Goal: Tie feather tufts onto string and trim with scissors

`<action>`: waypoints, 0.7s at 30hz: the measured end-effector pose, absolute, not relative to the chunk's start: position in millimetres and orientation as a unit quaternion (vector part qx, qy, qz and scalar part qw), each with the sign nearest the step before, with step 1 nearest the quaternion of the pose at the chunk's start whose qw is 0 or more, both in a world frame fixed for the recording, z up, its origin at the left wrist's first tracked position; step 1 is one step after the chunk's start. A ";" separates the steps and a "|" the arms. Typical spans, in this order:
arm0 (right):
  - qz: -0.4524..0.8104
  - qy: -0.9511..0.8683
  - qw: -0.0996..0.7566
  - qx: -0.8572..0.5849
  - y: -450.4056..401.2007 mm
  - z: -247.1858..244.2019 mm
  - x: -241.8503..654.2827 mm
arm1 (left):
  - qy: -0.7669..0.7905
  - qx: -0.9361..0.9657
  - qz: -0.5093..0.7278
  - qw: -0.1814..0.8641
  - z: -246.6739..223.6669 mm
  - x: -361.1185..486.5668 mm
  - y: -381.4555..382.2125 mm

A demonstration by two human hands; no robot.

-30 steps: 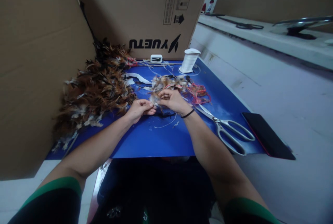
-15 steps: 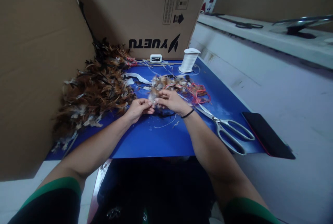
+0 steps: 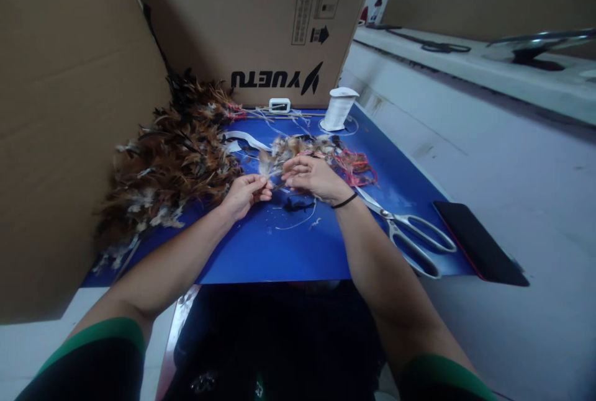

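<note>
My left hand pinches the lower end of a small pale feather bunch above the blue table surface. Just right of it is my right hand, with bent fingers by the quill ends; what those fingers hold, if anything, is too small to make out. Behind my right hand lies a pile of brown and white feathers, with pink string at its right end. To the left spreads a large heap of brown feathers.
Silver scissors lie right of my right forearm, near a dark phone at the table's edge. A white spool stands at the back, beside a small white device. Cardboard boxes rise behind and at left.
My right hand has shifted slightly right, away from my left hand. The small pale feather bunch has moved a little left and now stands above my left fingertips.
</note>
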State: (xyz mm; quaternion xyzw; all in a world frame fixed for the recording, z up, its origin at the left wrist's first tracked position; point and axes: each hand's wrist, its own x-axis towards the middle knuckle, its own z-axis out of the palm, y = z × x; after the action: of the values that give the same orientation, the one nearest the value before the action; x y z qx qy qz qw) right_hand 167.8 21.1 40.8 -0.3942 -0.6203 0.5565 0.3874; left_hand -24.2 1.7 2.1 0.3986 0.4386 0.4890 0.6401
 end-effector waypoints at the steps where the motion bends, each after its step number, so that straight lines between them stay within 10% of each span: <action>1: 0.557 -0.620 0.389 -0.393 21.5 40.3 167.7 | 0.442 0.395 0.489 0.640 1.9 -24.3 2.0; 13: 0.391 -0.634 0.513 -0.428 32.8 35.1 172.4 | 0.404 0.397 0.492 0.661 0.7 -26.1 3.3; 21: 0.479 -0.657 0.445 -0.375 27.3 35.4 165.8 | 0.368 0.509 0.499 0.596 -0.5 -23.3 -2.3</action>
State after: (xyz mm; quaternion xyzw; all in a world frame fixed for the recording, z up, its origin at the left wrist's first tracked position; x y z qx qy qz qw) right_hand 165.8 27.3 35.4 -0.3751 -0.6570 0.4790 0.4452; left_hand -23.3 -2.3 -0.5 0.5094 0.3680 0.4994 0.5964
